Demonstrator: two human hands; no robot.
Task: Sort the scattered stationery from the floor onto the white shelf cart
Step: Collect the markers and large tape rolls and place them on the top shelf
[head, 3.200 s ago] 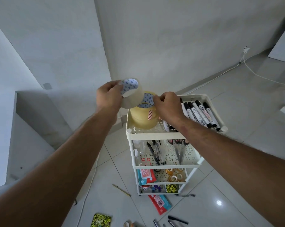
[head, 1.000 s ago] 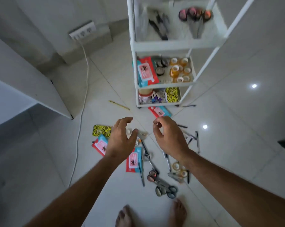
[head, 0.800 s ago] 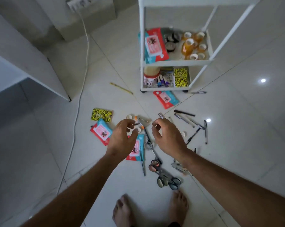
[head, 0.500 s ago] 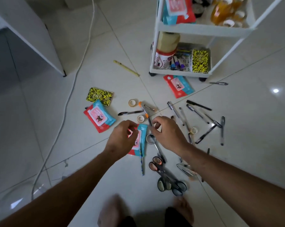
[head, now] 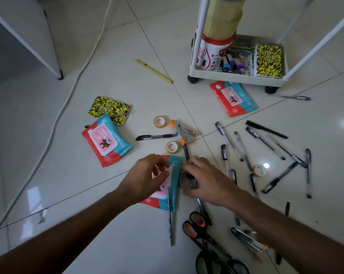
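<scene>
Stationery lies scattered on the tiled floor in the head view. My left hand (head: 147,179) hangs over a red and teal wipes pack (head: 174,169), its loosely curled fingers touching the pack's top. My right hand (head: 205,181) curls round a small brown tape roll (head: 187,181) beside that pack. The white shelf cart (head: 236,78) stands at the upper right; its bottom tray holds a yellow-black notebook, markers and a tall tape stack. Black pens (head: 264,138) lie to the right, and scissors (head: 198,224) lie near my right forearm.
More wipes packs (head: 105,139) (head: 233,98), a yellow-black notebook (head: 109,108), tape rolls (head: 159,122) (head: 172,147) (head: 259,170), an orange-tipped stapler (head: 182,131) and a yellow pencil (head: 153,71) lie around. A white cable (head: 68,95) crosses the floor at left, by a white cabinet corner (head: 54,62).
My view dropped from the cart's top shelf to the floor. Both hands came down to the pile, and my right hand closed round the small tape roll.
</scene>
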